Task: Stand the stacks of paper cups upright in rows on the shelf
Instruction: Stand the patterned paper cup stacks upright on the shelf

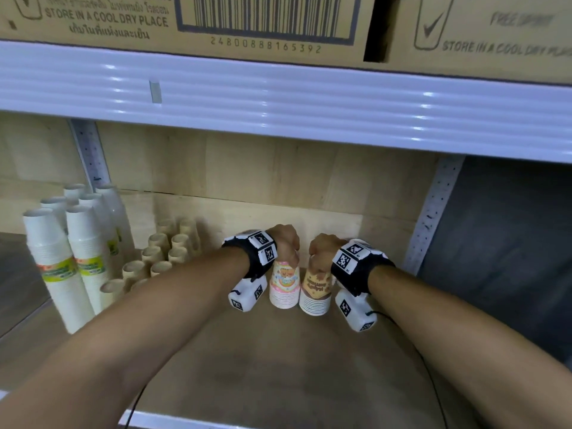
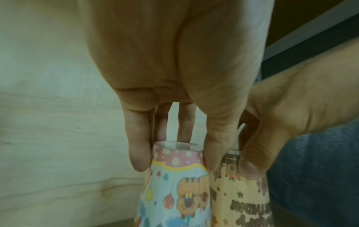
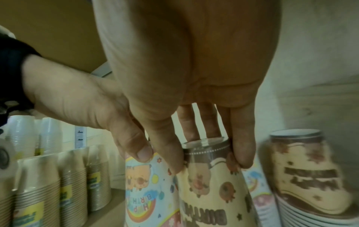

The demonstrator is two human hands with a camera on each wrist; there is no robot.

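- Paper-cup stacks, 2 of them, each pinched at its narrow top end by one grip: left hand fingers curled round top of the pink birthday-print stack, right hand same on the tan/brown birthday-print stack.
- Wrist views confirm: left fingers and thumb bracket the pink stack's top; right fingers and thumb bracket the brown-banded top. Both grips narrow, holding, from above.
- Stacks are mouth-down, long axis approx. vertical, wide end low at the wooden shelf. Whether rims are fully seated on the board – can't tell. The 2 stacks sit just beside each other, seem to touch along the sides.
- Key relation: each stack is directly under its own hand, so the coming move is prob. straight down/let go, no reach across. Hands about equally near; neither has the edge.
- Further out, left: rows of small kraft cup stacks, then tall white cup stacks, all upright.
- Right wrist view shows another brown-print stack behind/right of the held one, blurred.
- Above: white shelf edge, cardboard cartons on it.
- Risk (judgement): top-only pinch on a tall stack = wobble; a neighbour could tip on release.
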